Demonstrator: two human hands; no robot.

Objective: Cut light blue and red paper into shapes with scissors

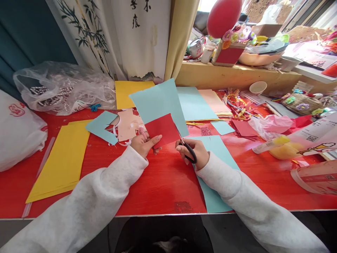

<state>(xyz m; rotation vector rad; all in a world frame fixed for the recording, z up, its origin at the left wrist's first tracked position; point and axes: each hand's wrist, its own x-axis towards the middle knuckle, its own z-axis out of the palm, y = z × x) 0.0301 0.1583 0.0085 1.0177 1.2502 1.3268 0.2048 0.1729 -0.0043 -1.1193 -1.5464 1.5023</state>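
Observation:
My left hand (145, 142) pinches a red paper square (162, 130) together with a larger light blue sheet (160, 100) behind it, both held up off the table. In my right hand (196, 151) are black-handled scissors (191, 153), fingers wrapped round the loops. Their blades meet the right edge of the red square, against the blue sheet. Below my right wrist lies another light blue sheet (217, 196). Left of my left hand lie a notched light blue piece (101, 123) and pink paper scraps (125, 124).
Yellow sheets (61, 158) lie at the left, near a clear bag of beads (58, 91) and a white bag (21, 133). Behind are light blue sheets (197, 102) and pink sheets (210, 100). At right are red paper pieces (244, 129), a plastic cup (316, 177) and a basket (300, 104).

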